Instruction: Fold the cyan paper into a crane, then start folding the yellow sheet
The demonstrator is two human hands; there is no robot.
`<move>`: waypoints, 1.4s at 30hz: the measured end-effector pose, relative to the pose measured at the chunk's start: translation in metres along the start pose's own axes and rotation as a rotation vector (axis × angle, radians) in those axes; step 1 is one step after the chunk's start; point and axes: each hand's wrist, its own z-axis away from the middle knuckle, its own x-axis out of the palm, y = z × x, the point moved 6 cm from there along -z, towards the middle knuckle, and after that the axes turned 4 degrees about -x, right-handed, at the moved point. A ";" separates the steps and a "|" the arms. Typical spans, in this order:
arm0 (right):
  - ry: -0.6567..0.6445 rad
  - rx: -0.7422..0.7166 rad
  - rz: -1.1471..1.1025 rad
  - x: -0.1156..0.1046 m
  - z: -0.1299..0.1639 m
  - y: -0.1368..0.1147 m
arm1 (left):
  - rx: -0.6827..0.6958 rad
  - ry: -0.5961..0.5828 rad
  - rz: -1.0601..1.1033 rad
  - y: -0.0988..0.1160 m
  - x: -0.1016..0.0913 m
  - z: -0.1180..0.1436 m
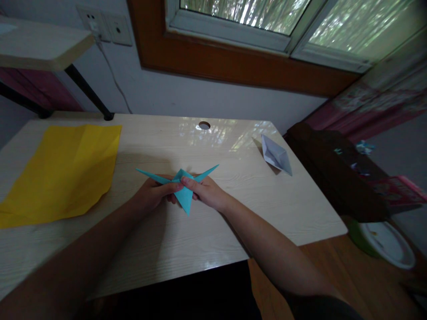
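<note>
- In the head view, the person's left hand point(158, 191) grasps the turquoise folded paper point(185, 196) from its left side, the thumb laid along the front and the fingers curled behind
- The right hand point(204, 190) grasps the same piece from the right, its thumb pressed on the front just below the upper fold, with the two thumb tips close together
- The turquoise folded paper is over the middle of the pale wood-grain table point(213, 235); whether it touches the surface cannot be told
- Two narrow points of it slant up and outward, one to each side, a small peak shows on top, and a broad pointed flap reaches down toward the person
- A large yellow sheet point(70, 173) lies on the left part of the table, apart from the left hand
- A white folded paper point(276, 155) with a hollow middle rests near the table's right edge, well apart from the right hand
- A round hole point(204, 126) opens near the far edge, between the yellow sheet and the white folded paper
- At the upper left, a raised shelf point(40, 44) has black legs, and a white cable point(113, 73) runs down from a wall socket point(91, 22)
</note>
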 end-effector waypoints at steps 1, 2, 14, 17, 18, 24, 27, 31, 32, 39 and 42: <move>0.000 -0.004 -0.002 0.000 0.000 0.000 | -0.004 0.005 0.015 -0.001 0.000 0.000; 0.004 -0.008 -0.003 0.000 0.000 0.000 | -0.012 0.008 0.031 -0.001 0.000 0.000; 0.017 0.001 0.020 -0.001 0.000 -0.002 | -0.010 0.035 -0.098 0.004 0.000 0.000; 0.047 -0.014 0.039 -0.005 0.000 -0.002 | -0.014 0.059 -0.115 0.005 -0.001 -0.001; 0.059 -0.017 0.046 -0.006 0.000 -0.002 | -0.013 0.075 -0.124 0.005 -0.003 -0.002; 0.069 -0.031 0.049 -0.009 -0.002 0.000 | 0.017 0.120 -0.119 0.003 -0.007 -0.003; 0.079 -0.045 0.034 -0.008 -0.002 -0.002 | 0.018 0.106 -0.106 0.002 -0.007 -0.003; 0.082 -0.047 0.029 -0.007 -0.002 -0.003 | 0.021 0.098 -0.091 0.005 -0.005 -0.002; 0.079 -0.047 0.028 -0.007 -0.002 -0.003 | 0.019 0.095 -0.097 0.005 -0.005 -0.002; 0.080 0.002 0.049 -0.010 -0.002 0.001 | 0.028 0.121 -0.081 0.002 -0.008 -0.004; 0.081 0.024 0.062 -0.011 -0.002 0.001 | 0.033 0.150 -0.067 0.000 -0.011 -0.004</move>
